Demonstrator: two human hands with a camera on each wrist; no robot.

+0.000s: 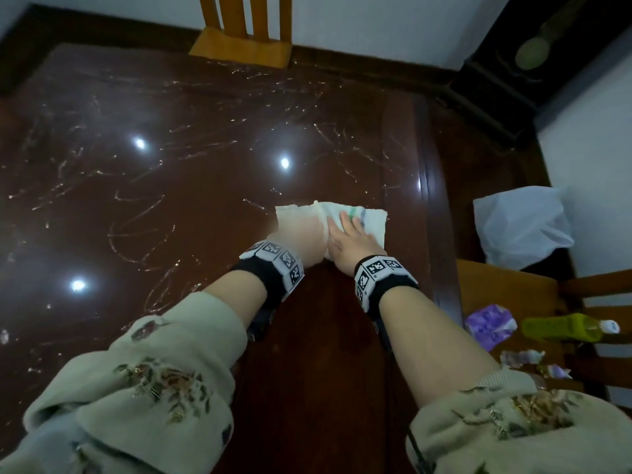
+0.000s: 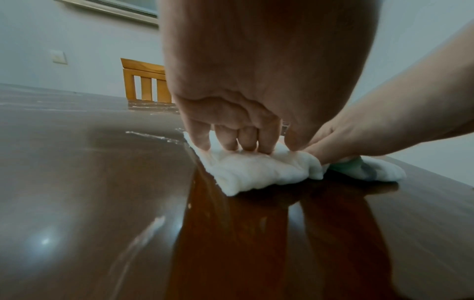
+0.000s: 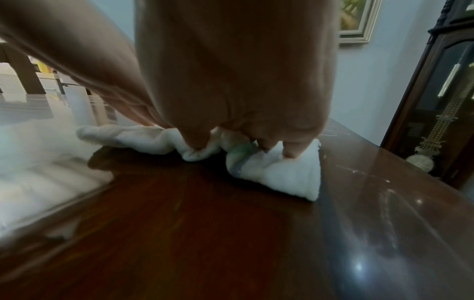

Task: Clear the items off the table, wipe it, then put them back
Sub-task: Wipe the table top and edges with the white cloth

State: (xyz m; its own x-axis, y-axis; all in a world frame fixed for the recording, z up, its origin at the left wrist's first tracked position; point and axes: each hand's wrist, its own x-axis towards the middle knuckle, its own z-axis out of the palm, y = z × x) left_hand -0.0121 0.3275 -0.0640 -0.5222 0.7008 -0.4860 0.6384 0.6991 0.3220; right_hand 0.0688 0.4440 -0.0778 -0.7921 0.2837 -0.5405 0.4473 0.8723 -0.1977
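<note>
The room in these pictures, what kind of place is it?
Probably a home dining room: a glossy dark wooden table, wooden chairs at its sides, and a pendulum clock by the wall.

I count from head view: one table, dark and glossy. One white cloth on it, with green and blue stripe. Two hands on cloth: left hand, right hand. Two wrist bands with printed markers. Two wooden chairs: one chair at far edge, second chair at right. On second chair: one green bottle, one purple packet. One white plastic bag beyond it. One pendulum clock in corner.
</note>
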